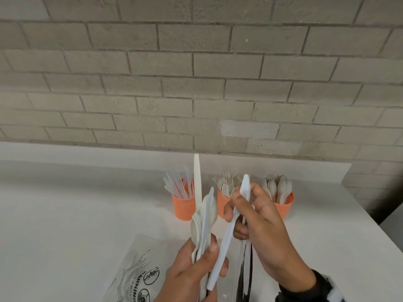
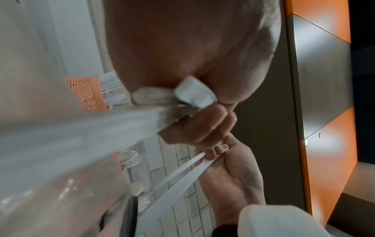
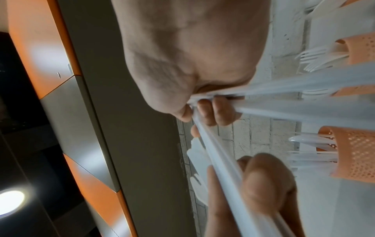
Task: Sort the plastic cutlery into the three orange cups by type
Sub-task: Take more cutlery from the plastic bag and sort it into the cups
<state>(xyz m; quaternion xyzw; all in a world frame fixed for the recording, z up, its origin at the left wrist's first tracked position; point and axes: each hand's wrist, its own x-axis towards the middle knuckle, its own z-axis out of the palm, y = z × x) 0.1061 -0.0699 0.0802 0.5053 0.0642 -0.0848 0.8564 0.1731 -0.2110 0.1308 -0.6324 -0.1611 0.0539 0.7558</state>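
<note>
Three orange mesh cups stand at the back of the white table: the knife cup (image 1: 183,207), the fork cup (image 1: 222,203) and the spoon cup (image 1: 286,207). My left hand (image 1: 209,260) grips an upright bundle of white knives and spoons (image 1: 204,223) in front of the knife cup. My right hand (image 1: 239,212) pinches a white knife (image 1: 226,236) whose handle slants down across the left fingers. In the left wrist view, the left fingers (image 2: 194,126) curl round the bundle's handle ends (image 2: 192,94). The right fingers (image 3: 213,110) close on thin white handles in the right wrist view.
A clear plastic bag (image 1: 135,269) with black warning print lies on the table (image 1: 65,214) at the front left. Dark straps (image 1: 246,269) hang below my right hand. A grey brick wall (image 1: 196,83) rises behind the cups. The table's right edge (image 1: 370,232) is near.
</note>
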